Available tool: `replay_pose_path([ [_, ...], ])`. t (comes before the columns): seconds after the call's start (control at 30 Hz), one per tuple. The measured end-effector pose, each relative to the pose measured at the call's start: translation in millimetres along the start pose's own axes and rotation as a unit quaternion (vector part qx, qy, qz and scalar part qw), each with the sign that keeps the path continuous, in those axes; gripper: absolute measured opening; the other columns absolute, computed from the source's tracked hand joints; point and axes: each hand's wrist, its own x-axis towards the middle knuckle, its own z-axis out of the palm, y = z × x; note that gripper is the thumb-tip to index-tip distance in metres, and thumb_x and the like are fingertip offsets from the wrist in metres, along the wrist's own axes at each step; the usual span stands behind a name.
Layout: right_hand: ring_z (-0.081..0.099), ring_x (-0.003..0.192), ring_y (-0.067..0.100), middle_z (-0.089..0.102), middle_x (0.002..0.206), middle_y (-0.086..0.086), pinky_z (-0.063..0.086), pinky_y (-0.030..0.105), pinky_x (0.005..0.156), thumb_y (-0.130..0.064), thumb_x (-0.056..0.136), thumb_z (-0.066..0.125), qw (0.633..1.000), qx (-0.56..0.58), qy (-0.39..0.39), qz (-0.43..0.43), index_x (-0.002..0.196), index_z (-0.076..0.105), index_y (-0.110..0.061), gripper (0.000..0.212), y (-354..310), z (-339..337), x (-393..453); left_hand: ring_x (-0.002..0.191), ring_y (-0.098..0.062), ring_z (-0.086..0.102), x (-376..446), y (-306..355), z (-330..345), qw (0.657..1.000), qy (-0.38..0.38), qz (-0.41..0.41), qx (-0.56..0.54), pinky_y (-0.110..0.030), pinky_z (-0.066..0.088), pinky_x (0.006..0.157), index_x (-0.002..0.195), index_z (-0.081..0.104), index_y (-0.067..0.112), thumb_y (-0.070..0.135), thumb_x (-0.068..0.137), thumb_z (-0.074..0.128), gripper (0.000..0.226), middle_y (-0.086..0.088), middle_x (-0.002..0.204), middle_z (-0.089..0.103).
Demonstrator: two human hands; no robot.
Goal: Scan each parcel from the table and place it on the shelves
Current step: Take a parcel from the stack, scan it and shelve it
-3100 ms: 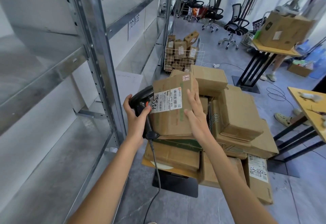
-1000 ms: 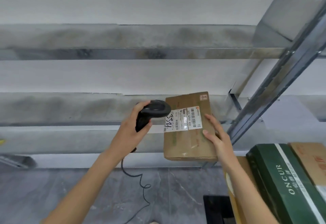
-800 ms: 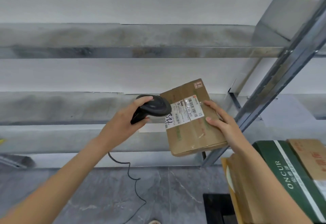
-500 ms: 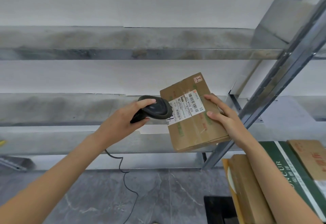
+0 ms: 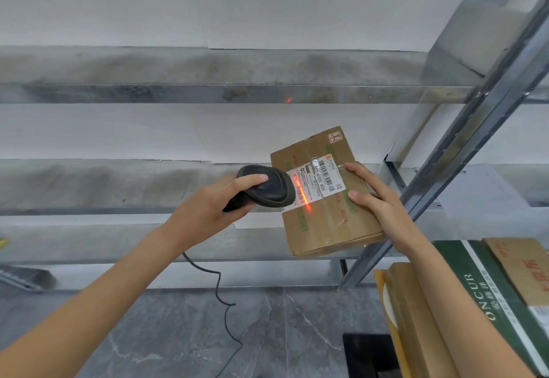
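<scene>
Brown parcel (image 5: pixel 326 196) right of centre, tilted, held up in front of the metal shelves (image 5: pixel 208 93). White label (image 5: pixel 316 183) across its upper face, barcode readable, small print too fine to read. Orange-red scan line (image 5: pixel 303 196) glowing down the label's left part. Right hand (image 5: pixel 375 199) clamped on the parcel's right edge, thumb and fingertips on the face, other fingers hidden behind. Left hand (image 5: pixel 214 208) wrapped round the black scanner (image 5: pixel 266 187), thumb on top, scanner head covering the label's left end. Handle mostly hidden in the palm. Cable (image 5: pixel 219 285) curling down to the grey floor (image 5: pixel 178 333), lost at the bottom edge. Small orange glint (image 5: pixel 288 100) on the upper shelf's rim. Lower right: green box (image 5: pixel 490 303) and more cartons (image 5: pixel 416 318), cut off by the frame and partly behind the right forearm.
</scene>
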Motion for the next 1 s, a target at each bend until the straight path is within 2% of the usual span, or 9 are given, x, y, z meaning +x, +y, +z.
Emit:
replay_pose_path([
  [0.13,0.063,0.113,0.019,0.05,0.144,-0.005,0.056,0.021,0.075,-0.013,0.101,0.055,1.0,0.0,0.0,0.007,0.139,0.05,-0.04,0.046,2.5,-2.0,0.5,0.1,-0.004,0.06,1.9,1.7,1.3,1.0,0.0,0.005,-0.004,-0.009,0.047,0.086,0.145,0.037,0.041,0.009,0.09,0.074,0.074,0.002,0.121,0.066],
  [0.4,0.064,0.11,0.018,0.05,0.142,-0.008,0.056,0.02,0.075,-0.013,0.101,0.054,1.0,-0.005,0.007,0.009,0.138,0.05,-0.041,0.047,1.9,-5.8,1.6,0.096,0.002,0.056,3.6,-0.6,3.7,1.0,0.0,0.019,0.005,-0.005,0.044,0.085,0.144,0.037,0.039,0.002,0.086,0.077,0.08,0.013,0.118,0.058],
  [0.53,0.064,0.11,0.018,0.05,0.143,-0.007,0.055,0.019,0.074,-0.011,0.101,0.054,1.0,0.002,0.004,0.004,0.136,0.052,-0.042,0.047,2.5,-8.2,1.2,0.094,0.004,0.052,6.1,1.3,3.8,0.999,-0.008,0.037,0.012,-0.001,0.04,0.086,0.144,0.038,0.037,0.001,0.087,0.076,0.078,0.012,0.119,0.057],
  [0.63,0.064,0.11,0.019,0.051,0.142,-0.007,0.055,0.019,0.073,-0.01,0.101,0.054,1.0,0.008,0.004,0.002,0.134,0.052,-0.043,0.047,3.6,-9.9,0.0,0.092,-0.006,0.058,7.9,5.1,3.6,0.999,-0.007,0.04,0.015,-0.005,0.043,0.084,0.144,0.039,0.037,0.005,0.089,0.073,0.072,0.008,0.118,0.06],
  [0.7,0.064,0.111,0.019,0.052,0.141,-0.008,0.055,0.019,0.073,-0.01,0.1,0.054,1.0,0.015,0.006,0.002,0.132,0.053,-0.045,0.047,4.9,-10.3,-0.8,0.091,-0.011,0.06,8.8,7.3,3.8,0.999,-0.007,0.039,0.024,-0.014,0.049,0.079,0.144,0.04,0.036,0.006,0.088,0.072,0.071,0.001,0.116,0.065],
  [0.8,0.064,0.111,0.018,0.051,0.141,-0.011,0.055,0.019,0.074,-0.011,0.101,0.054,1.0,0.024,0.002,0.007,0.13,0.053,-0.049,0.048,8.1,-9.6,-1.6,0.091,-0.011,0.061,7.7,9.5,4.6,0.999,0.003,0.037,0.033,-0.016,0.05,0.078,0.145,0.036,0.038,0.017,0.093,0.067,0.064,0.003,0.117,0.063],
  [0.9,0.066,0.104,0.008,0.051,0.142,-0.016,0.055,0.017,0.074,-0.013,0.101,0.054,0.999,0.043,-0.002,0.009,0.126,0.056,-0.055,0.049,12.5,-0.6,1.3,0.1,-0.008,0.063,-3.5,11.1,7.9,0.999,0.024,-0.022,0.007,-0.017,0.051,0.085,0.146,0.037,0.04,0.027,0.099,0.065,0.056,0.013,0.121,0.059],
  [1.0,0.068,0.104,0.007,0.057,0.134,-0.018,0.057,0.022,0.076,-0.014,0.101,0.055,0.996,0.085,-0.011,0.025,0.123,0.058,-0.056,0.048,21.8,24.9,15.1,0.109,0.003,0.061,-27.0,12.4,12.7,0.981,0.082,-0.166,-0.052,-0.011,0.047,0.09,0.142,0.036,0.056,0.018,0.095,0.07,0.069,0.036,0.125,0.054],
])
